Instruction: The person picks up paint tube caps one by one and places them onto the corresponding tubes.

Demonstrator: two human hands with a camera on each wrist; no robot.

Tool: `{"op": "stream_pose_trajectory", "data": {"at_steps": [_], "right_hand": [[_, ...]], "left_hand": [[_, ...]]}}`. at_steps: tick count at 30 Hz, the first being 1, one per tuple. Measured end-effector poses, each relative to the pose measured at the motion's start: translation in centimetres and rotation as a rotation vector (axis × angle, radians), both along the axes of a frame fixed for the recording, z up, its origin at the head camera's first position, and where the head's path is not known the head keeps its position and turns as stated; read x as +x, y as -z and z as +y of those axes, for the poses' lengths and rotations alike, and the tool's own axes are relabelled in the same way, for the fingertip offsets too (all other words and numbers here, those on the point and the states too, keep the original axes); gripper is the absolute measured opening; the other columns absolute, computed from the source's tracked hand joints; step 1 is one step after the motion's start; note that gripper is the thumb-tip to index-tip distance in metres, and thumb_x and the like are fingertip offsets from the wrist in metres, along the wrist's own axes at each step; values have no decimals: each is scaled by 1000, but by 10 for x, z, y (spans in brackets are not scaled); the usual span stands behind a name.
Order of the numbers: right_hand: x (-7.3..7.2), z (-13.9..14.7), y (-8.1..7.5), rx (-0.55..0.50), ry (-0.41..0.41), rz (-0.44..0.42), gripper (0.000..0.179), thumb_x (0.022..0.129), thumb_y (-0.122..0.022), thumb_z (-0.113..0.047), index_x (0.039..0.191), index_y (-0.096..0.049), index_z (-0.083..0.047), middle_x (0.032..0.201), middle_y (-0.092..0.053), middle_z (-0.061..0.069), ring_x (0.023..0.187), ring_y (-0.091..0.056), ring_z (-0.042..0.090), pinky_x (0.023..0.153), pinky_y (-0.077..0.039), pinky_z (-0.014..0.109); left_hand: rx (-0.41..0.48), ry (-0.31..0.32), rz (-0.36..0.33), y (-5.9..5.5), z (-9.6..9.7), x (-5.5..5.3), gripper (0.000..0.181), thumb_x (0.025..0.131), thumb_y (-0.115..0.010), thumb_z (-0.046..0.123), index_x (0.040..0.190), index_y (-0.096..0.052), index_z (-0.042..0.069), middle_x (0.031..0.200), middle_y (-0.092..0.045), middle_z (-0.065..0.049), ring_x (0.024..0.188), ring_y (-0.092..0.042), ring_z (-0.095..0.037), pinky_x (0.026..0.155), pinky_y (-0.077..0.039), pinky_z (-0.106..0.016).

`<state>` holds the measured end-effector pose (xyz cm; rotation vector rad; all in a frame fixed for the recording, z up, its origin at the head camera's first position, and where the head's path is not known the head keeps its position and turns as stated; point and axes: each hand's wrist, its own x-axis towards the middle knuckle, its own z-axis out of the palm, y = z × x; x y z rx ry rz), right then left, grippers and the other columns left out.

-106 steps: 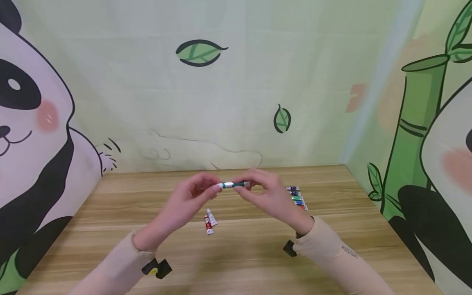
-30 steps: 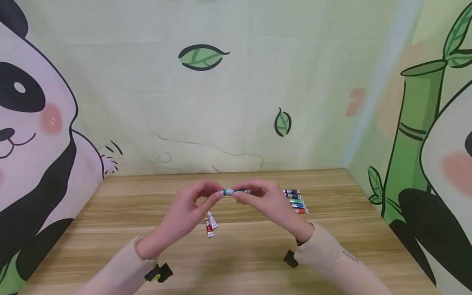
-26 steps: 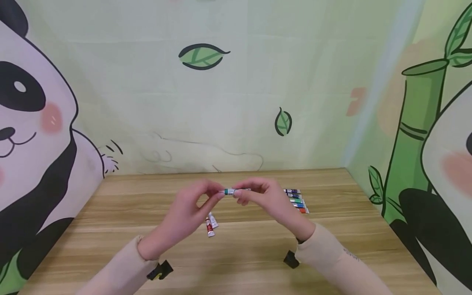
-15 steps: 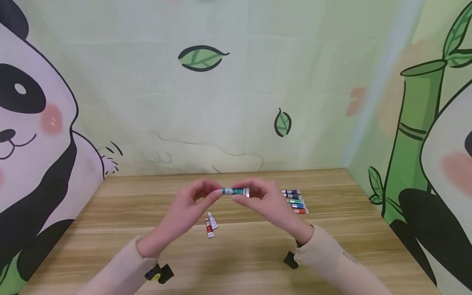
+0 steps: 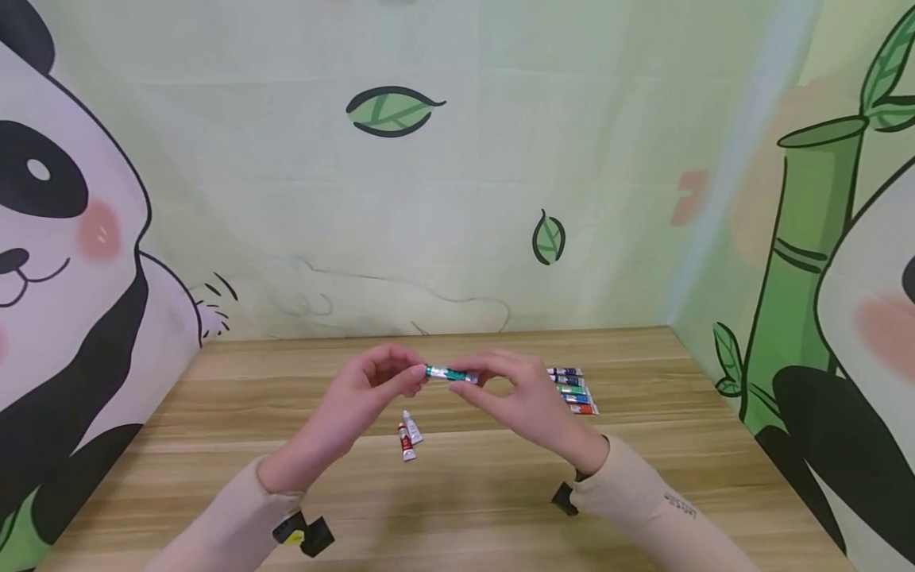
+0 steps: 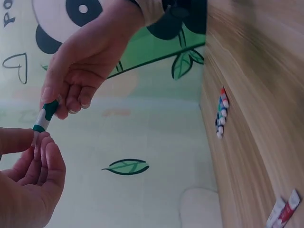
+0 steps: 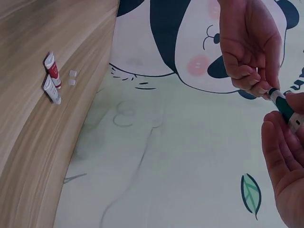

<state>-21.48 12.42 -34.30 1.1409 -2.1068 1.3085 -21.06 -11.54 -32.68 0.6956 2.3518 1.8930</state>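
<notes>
Above the table, a green and white paint tube (image 5: 445,373) is held level between the two hands. My left hand (image 5: 357,397) pinches its left end between thumb and fingers, and the fingertips hide the cap end. The right hand (image 5: 529,397) pinches the flat tail end with thumb and forefinger. In the left wrist view the green tube (image 6: 45,116) bridges the two hands. Below the left hand, a red paint tube (image 5: 406,442) and a white paint tube (image 5: 412,427) lie side by side on the table.
Several paint tubes (image 5: 575,391) in purple, blue, green and orange lie in a row on the right of the wooden table (image 5: 472,508). Two small white pieces (image 7: 72,77) lie near the red and white tubes. A panda-printed backdrop (image 5: 457,199) rises behind.
The green tube has rolled and tilted slightly between the fingers, and the right fingers have shifted along it. Left fingers now cover the white end seen earlier. Both hands stay about in place.
</notes>
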Motion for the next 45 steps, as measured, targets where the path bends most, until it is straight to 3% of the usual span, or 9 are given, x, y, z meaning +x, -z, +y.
{"op": "stream_pose_trajectory", "data": {"at_steps": [4, 9, 15, 20, 24, 31, 36, 39, 45], "right_hand": [[4, 0, -2, -45, 27, -254, 17, 94, -74, -18, 110, -77, -13, 99, -75, -3, 85, -69, 15, 76, -58, 35], [4, 1, -5, -131, -35, -536, 19, 97, -70, -19, 110, -75, -6, 92, -73, 6, 83, -69, 24, 79, -58, 41], [-1, 2, -7, -227, -149, -754, 23, 100, -65, -20, 105, -72, 1, 87, -73, 8, 78, -68, 20, 76, -58, 34], [-5, 4, -6, -284, -251, -875, 15, 100, -62, -16, 95, -72, -7, 79, -71, 5, 69, -66, 16, 69, -57, 29], [-4, 5, -7, -225, -178, -810, 15, 100, -65, -20, 102, -73, -7, 84, -72, 5, 74, -67, 18, 74, -58, 33], [3, 6, -5, -20, 22, -315, 32, 92, -77, -20, 122, -71, -10, 105, -71, 5, 89, -68, 22, 80, -58, 35], [1, 5, -1, 25, 43, -26, 25, 90, -77, -9, 115, -74, -10, 103, -73, -2, 84, -68, 12, 76, -58, 31], [1, 6, -2, 26, 37, -78, 22, 90, -77, -10, 112, -76, -11, 101, -73, -4, 84, -68, 11, 76, -58, 32], [1, 12, -5, -35, -27, -441, 17, 95, -72, -19, 109, -77, -11, 96, -75, 5, 85, -71, 25, 77, -59, 39]], "left_hand": [[-88, -46, 152, 0, 2, 4, 16, 98, -69, 21, 108, -69, 9, 99, -71, -2, 89, -67, -20, 83, -56, -34], [-143, -84, 463, 1, 6, 9, 9, 96, -70, 16, 104, -71, 12, 93, -72, 6, 82, -68, -11, 74, -56, -32], [-175, -67, 852, 1, 9, 8, 15, 90, -73, 0, 102, -69, 7, 92, -72, 2, 80, -66, -11, 73, -54, -21], [-227, -43, 995, 3, 8, 6, 13, 91, -73, 1, 103, -67, 4, 94, -71, -3, 84, -69, -14, 77, -55, -22], [-222, -60, 894, 4, 8, 5, 11, 92, -72, 3, 103, -68, 5, 93, -71, -1, 83, -67, -13, 74, -56, -27], [-131, -110, 306, -1, 4, 7, 16, 98, -68, 23, 107, -69, 9, 95, -71, 1, 83, -66, -16, 76, -57, -33], [-120, -87, 202, -3, 2, 7, 17, 100, -66, 23, 108, -68, 8, 96, -71, -3, 84, -66, -21, 74, -56, -31], [-122, -84, 223, -2, 3, 8, 15, 99, -67, 21, 106, -68, 9, 95, -71, -1, 83, -66, -19, 74, -56, -29], [-118, -103, 351, 3, 8, 8, 10, 96, -71, 17, 102, -71, 9, 91, -72, 2, 82, -67, -14, 78, -56, -30]]}}
